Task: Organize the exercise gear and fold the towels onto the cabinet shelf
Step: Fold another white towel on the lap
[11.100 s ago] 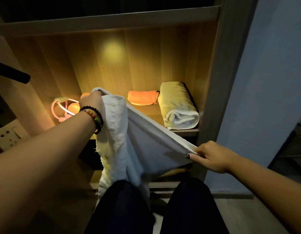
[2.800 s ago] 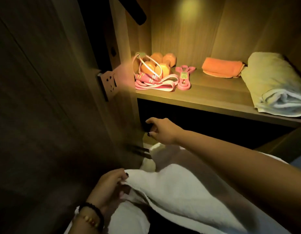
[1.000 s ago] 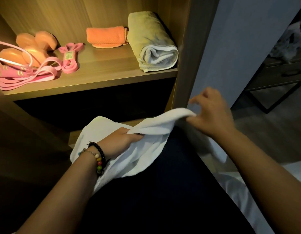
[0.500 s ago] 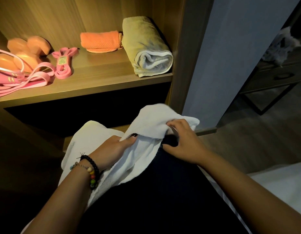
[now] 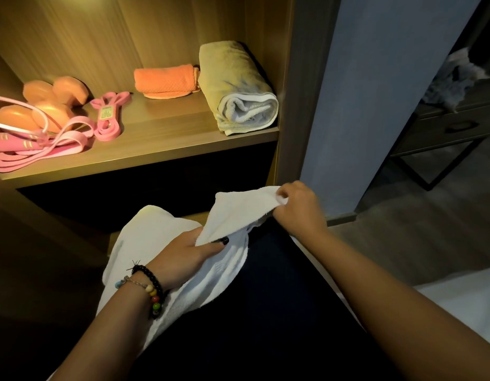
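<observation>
A: What lay on the cabinet shelf [image 5: 155,149], left to right?

B: Pink bands [image 5: 37,149], orange dumbbells [image 5: 55,99], an orange cloth [image 5: 165,81], then a rolled towel [image 5: 238,89] at the right end.

A: And the white towel [image 5: 153,237]?

B: Below, across the person's lap. The left hand [image 5: 183,259] pinched one edge with curled fingers; the right hand [image 5: 298,210] gripped a corner.

A: What had changed?

B: Half a second earlier the right hand sat close to the left. It had drawn the corner rightward and up, stretching the flap flat. Folding looked under way; shelving remained
</observation>
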